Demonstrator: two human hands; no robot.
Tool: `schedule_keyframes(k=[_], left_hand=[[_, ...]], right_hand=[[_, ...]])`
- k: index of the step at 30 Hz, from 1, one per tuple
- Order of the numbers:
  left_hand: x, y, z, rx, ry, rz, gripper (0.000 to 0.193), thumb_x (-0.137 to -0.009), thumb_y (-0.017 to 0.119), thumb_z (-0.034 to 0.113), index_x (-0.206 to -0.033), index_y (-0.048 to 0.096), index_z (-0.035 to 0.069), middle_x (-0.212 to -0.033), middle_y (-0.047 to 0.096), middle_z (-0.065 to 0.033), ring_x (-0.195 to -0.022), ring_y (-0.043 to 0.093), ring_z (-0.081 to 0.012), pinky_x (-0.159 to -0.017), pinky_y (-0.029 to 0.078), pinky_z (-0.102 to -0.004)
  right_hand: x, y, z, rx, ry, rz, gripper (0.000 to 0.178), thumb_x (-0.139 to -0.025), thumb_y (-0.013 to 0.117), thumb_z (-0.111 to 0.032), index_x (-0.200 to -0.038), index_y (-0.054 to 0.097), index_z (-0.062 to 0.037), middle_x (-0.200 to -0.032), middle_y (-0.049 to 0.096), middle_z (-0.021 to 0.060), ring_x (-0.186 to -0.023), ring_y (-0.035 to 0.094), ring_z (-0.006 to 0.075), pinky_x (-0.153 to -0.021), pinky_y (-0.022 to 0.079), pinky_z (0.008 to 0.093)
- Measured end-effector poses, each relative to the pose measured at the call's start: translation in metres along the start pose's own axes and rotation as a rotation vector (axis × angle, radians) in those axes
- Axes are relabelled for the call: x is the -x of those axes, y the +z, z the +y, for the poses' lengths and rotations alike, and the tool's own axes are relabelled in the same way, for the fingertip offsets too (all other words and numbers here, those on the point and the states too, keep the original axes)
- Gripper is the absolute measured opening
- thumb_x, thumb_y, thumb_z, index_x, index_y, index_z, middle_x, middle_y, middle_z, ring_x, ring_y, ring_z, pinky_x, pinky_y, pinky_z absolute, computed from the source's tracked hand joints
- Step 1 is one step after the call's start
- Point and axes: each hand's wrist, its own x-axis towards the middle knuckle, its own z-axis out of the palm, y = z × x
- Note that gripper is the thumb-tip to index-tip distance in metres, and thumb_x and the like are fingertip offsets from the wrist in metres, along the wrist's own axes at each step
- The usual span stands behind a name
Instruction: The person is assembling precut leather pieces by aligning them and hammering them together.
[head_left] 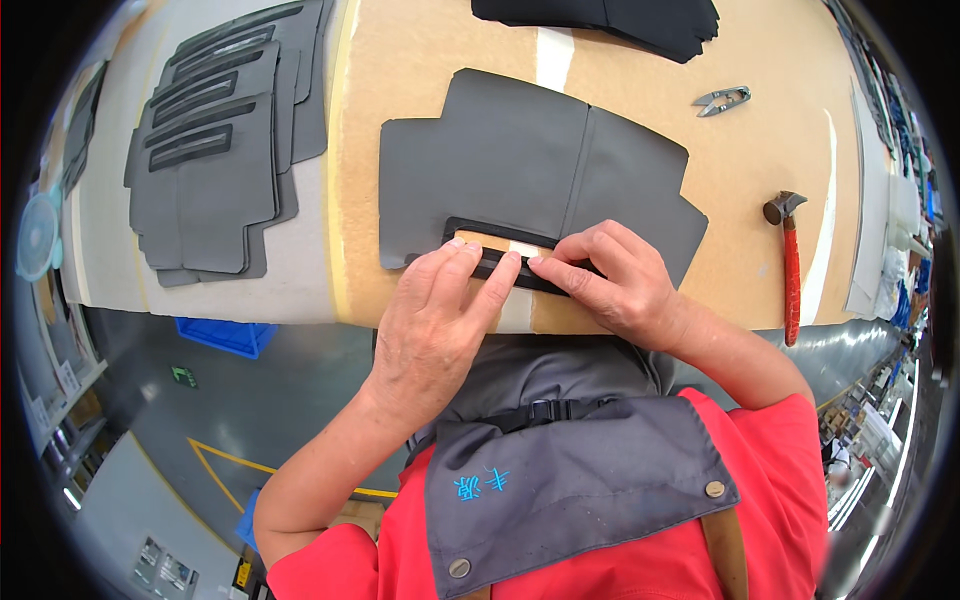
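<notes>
In front of me a dark grey sheet panel (pixel 500 150) with stepped corners lies on the table. Near its front edge is a long slot framed by black edging (pixel 495 227), with the tan table top showing through. My left hand (pixel 436 310) lies over the left part of the slot, its fingers stretched out and their tips pressing on the lower edging. My right hand (pixel 615 285) is at the slot's right end, fingers bent, thumb and forefinger closed on the black edging. Its fingers hide that end of the slot.
Several similar grey panels with black-framed slots (pixel 205 180) are piled at the left. Black pieces (pixel 605 22) lie at the far edge. Thread snips (pixel 722 100) and a red-handled hammer (pixel 790 265) rest at the right. A blue crate (pixel 228 335) stands below the table.
</notes>
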Motion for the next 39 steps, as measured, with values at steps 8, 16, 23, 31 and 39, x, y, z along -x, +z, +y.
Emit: schedule_keyframes(k=[8,16,23,31,39], left_hand=[[0.000,0.003,0.005,0.002,-0.008,-0.033,0.055,-0.078,0.068,-0.001,-0.132,0.066,0.012,-0.127,0.054,-0.0145,-0.120,0.056,-0.0310,-0.102,0.052,-0.0416],[0.004,0.011,0.007,-0.020,0.061,0.039,0.057,-0.078,0.068,-0.001,-0.132,0.067,0.017,-0.124,0.052,-0.0141,-0.120,0.054,-0.0346,-0.102,0.053,-0.0467],[0.001,0.006,0.012,-0.115,0.097,-0.008,0.053,-0.080,0.068,0.005,-0.133,0.066,0.011,-0.123,0.052,-0.0124,-0.121,0.053,-0.0330,-0.104,0.051,-0.0453],[0.005,0.012,0.021,-0.081,0.100,-0.012,0.046,-0.088,0.064,0.007,-0.134,0.065,0.006,-0.127,0.057,-0.0098,-0.124,0.056,-0.0261,-0.107,0.049,-0.0417],[0.005,0.013,0.021,-0.124,0.104,-0.023,0.045,-0.088,0.065,0.005,-0.134,0.066,0.007,-0.127,0.057,-0.0097,-0.123,0.056,-0.0281,-0.105,0.052,-0.0414]], right_hand=[[-0.012,-0.020,-0.011,-0.219,0.346,-0.139,0.019,-0.083,0.077,-0.002,-0.101,0.071,-0.0037,-0.088,0.067,0.0075,-0.080,0.063,0.0242,-0.069,0.052,0.0344],[-0.006,-0.021,-0.013,-0.242,0.422,-0.127,0.017,-0.084,0.076,-0.002,-0.099,0.070,-0.0041,-0.087,0.066,0.0076,-0.081,0.063,0.0257,-0.070,0.051,0.0369],[0.002,-0.014,-0.009,-0.183,0.310,-0.041,0.023,-0.079,0.078,-0.001,-0.101,0.073,-0.0064,-0.090,0.067,0.0056,-0.079,0.062,0.0245,-0.068,0.052,0.0360],[0.013,-0.012,-0.001,-0.083,0.113,-0.012,0.036,-0.074,0.077,0.002,-0.109,0.076,-0.0072,-0.093,0.067,0.0048,-0.077,0.062,0.0212,-0.064,0.053,0.0332],[0.014,-0.011,0.008,0.001,-0.116,0.017,0.044,-0.070,0.070,-0.006,-0.113,0.074,0.0029,-0.095,0.065,0.0094,-0.078,0.064,0.0232,-0.065,0.055,0.0326]])
